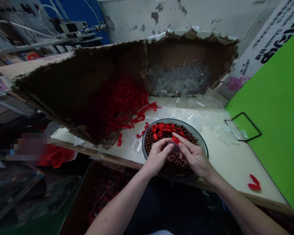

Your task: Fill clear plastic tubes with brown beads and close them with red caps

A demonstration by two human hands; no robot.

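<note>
Both hands meet over a round bowl (205,143) filled with small brown balls (150,142). My left hand (159,153) is closed on a clear plastic piece, mostly hidden by the fingers. My right hand (192,155) pinches a red plastic cap (175,140) against that clear piece; whether the two are joined I cannot tell. Several loose red caps (161,129) lie on top of the balls at the bowl's far side.
A torn cardboard box (127,58) behind the bowl has two compartments, with a heap of red caps (122,98) and clear plastic pieces (178,78). More clear pieces are scattered on the white table (218,163). A green panel (274,111) with a black wire handle (257,130) stands right.
</note>
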